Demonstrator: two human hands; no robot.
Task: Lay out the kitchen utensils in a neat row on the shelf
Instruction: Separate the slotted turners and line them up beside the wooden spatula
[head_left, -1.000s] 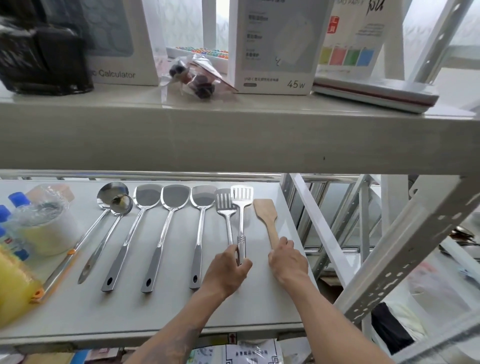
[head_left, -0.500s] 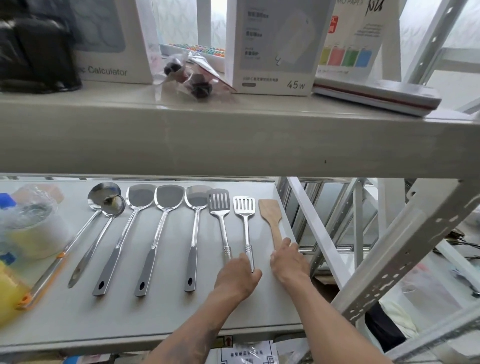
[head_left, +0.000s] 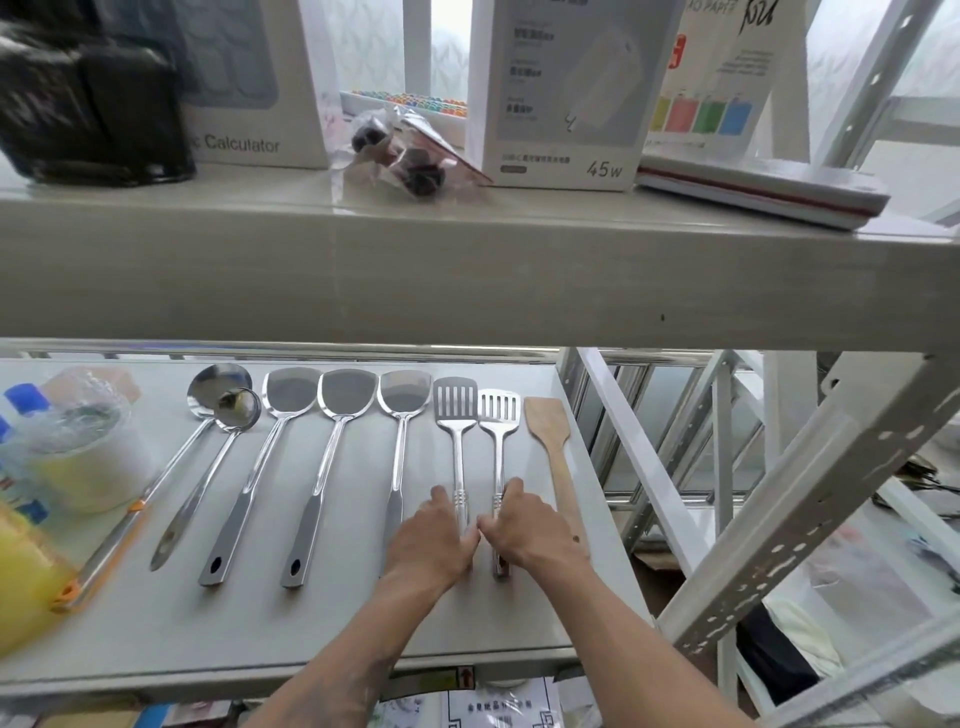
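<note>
Several utensils lie side by side on the lower shelf (head_left: 156, 644), handles toward me. From the left: a large ladle (head_left: 218, 387) with an orange-tipped handle, a small ladle (head_left: 238, 410), three solid steel turners (head_left: 347, 395), two slotted turners and a wooden spatula (head_left: 548, 423). My left hand (head_left: 431, 538) grips the handle of the left slotted turner (head_left: 455, 401). My right hand (head_left: 527, 527) grips the handle of the right slotted turner (head_left: 498, 410), whose end sticks out below the hand. The two hands touch each other.
Wrapped tape rolls (head_left: 78, 452), blue-capped bottles and a yellow pack (head_left: 26, 587) crowd the shelf's left end. The upper shelf (head_left: 467, 270) hangs low overhead with boxes on it. White metal frame uprights (head_left: 810, 499) stand just right of the wooden spatula.
Both hands moved one utensil to the left: the left hand from the right slotted turner to the left one, the right hand from the wooden spatula to the right slotted turner.
</note>
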